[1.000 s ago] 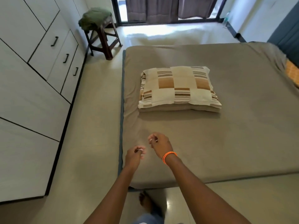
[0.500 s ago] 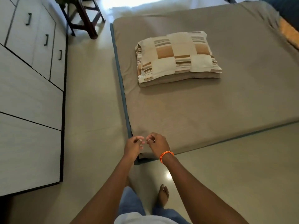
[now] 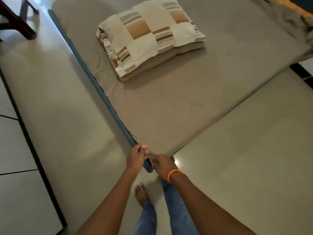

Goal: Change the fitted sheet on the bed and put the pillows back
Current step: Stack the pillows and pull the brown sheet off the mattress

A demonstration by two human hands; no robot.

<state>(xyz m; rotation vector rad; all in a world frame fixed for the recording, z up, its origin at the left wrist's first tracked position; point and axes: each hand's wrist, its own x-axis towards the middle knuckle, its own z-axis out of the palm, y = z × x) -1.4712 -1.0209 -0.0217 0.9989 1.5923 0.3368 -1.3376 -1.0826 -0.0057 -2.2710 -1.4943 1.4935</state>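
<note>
A taupe fitted sheet point(image 3: 194, 92) covers the low mattress, whose blue edge point(image 3: 94, 82) shows along the left side. Two stacked pillows point(image 3: 149, 36), the top one in cream and brown checks, lie on the sheet near the far left. At the near corner of the mattress, my left hand point(image 3: 136, 157) curls its fingers over the blue edge and the sheet corner. My right hand point(image 3: 163, 165), with an orange band at the wrist, pinches the sheet fabric just beside it. The sheet's corner itself is hidden under both hands.
White wardrobe doors point(image 3: 10, 184) with a black base run along the left. A dark wooden stool point(image 3: 15, 22) stands at the far left. Glossy floor tiles point(image 3: 237, 150) surround the mattress. My bare foot point(image 3: 141, 194) stands just below the hands. Rumpled sheet and an orange edge point(image 3: 291, 4) lie far right.
My hands have come down from above the sheet to the near corner of the mattress and taken hold of the sheet there. The view has tipped down and closer.
</note>
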